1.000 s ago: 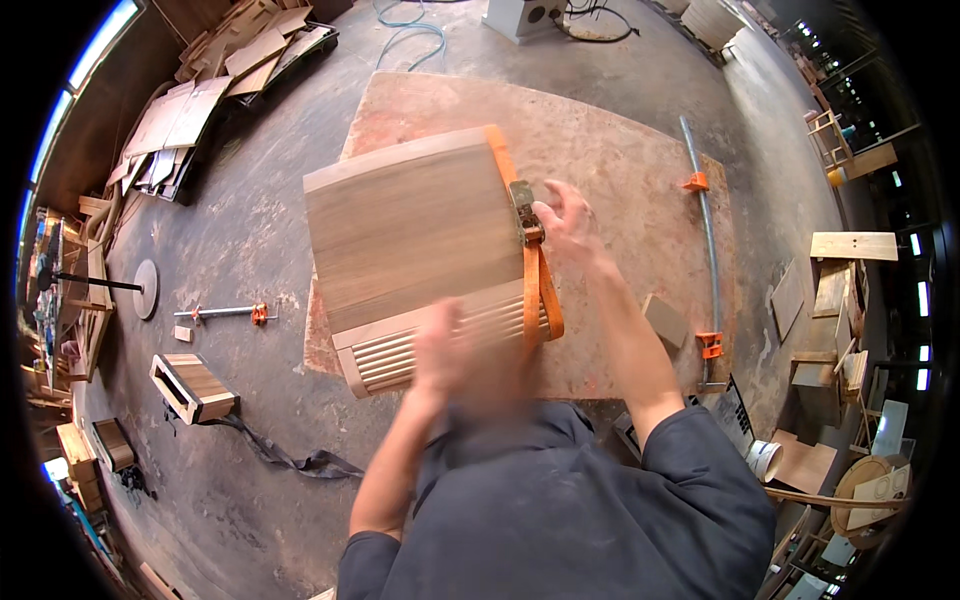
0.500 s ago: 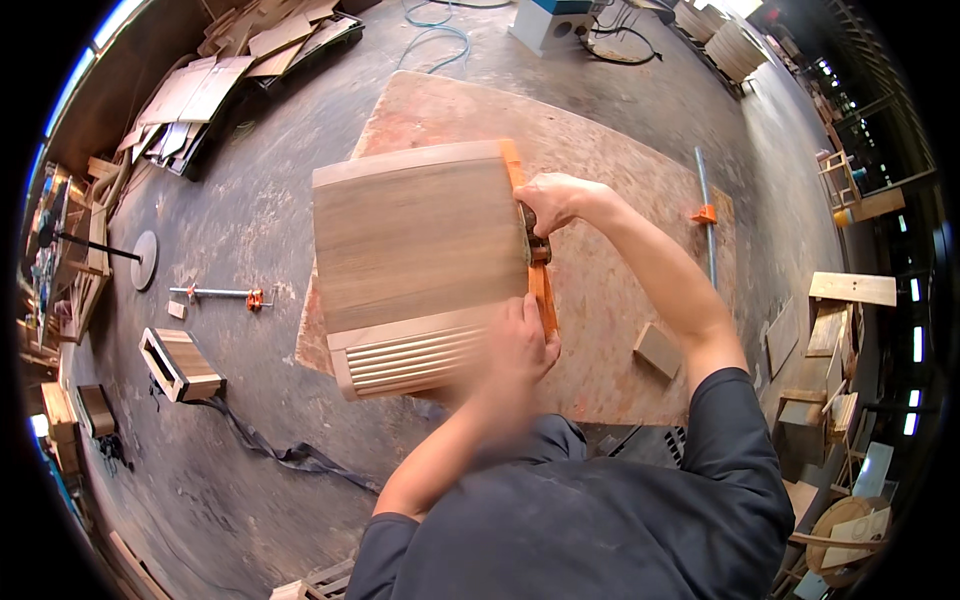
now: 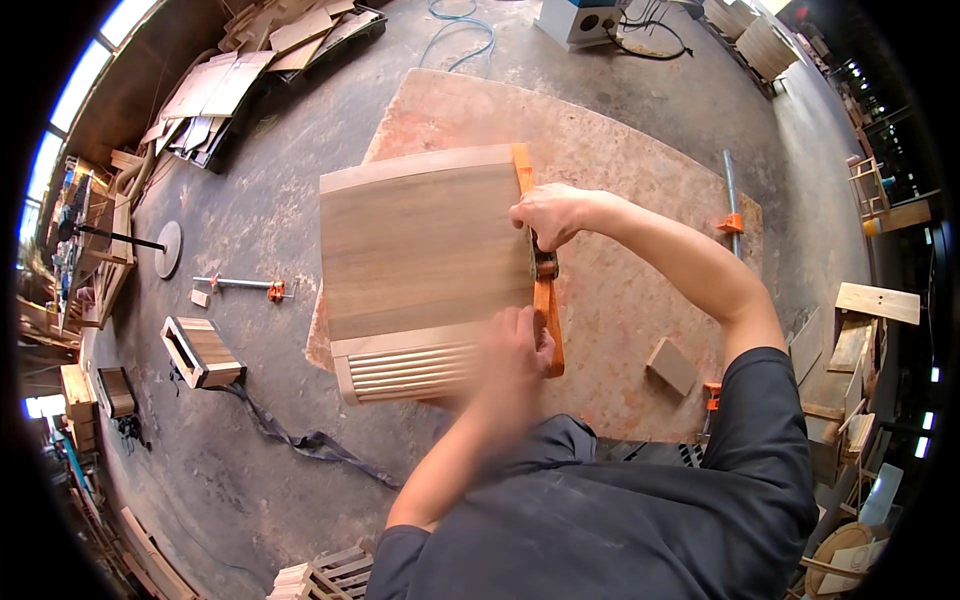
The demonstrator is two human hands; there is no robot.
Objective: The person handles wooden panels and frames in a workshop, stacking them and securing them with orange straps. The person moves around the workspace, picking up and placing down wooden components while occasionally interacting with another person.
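A wooden box-like piece (image 3: 425, 250) with a broad brown panel, paler edge strips and a slatted near side lies on the worktable (image 3: 630, 170). An orange strap (image 3: 523, 168) runs along its right edge, with a dark metal ratchet (image 3: 545, 268) midway. My right hand (image 3: 558, 214) is closed on the ratchet, its knuckles over the panel's edge. Nearer to me, my left hand (image 3: 519, 345) is smeared by motion at the wrist, its curled fingers gripping the strap by the lower right corner. The piece's underside is hidden.
A small wooden block (image 3: 671, 367) and a pipe clamp (image 3: 732, 205) with an orange jaw lie on the table's right. On the floor at left are another clamp (image 3: 245, 284), a hollow wooden box (image 3: 205, 352) and a dark strap (image 3: 305, 440). Stacked boards (image 3: 215, 85) stand at far left.
My right hand has shifted slightly at the ratchet, its fingers now more over the panel edge. My left hand stays by the strap's lower part. The whole view has swung a little.
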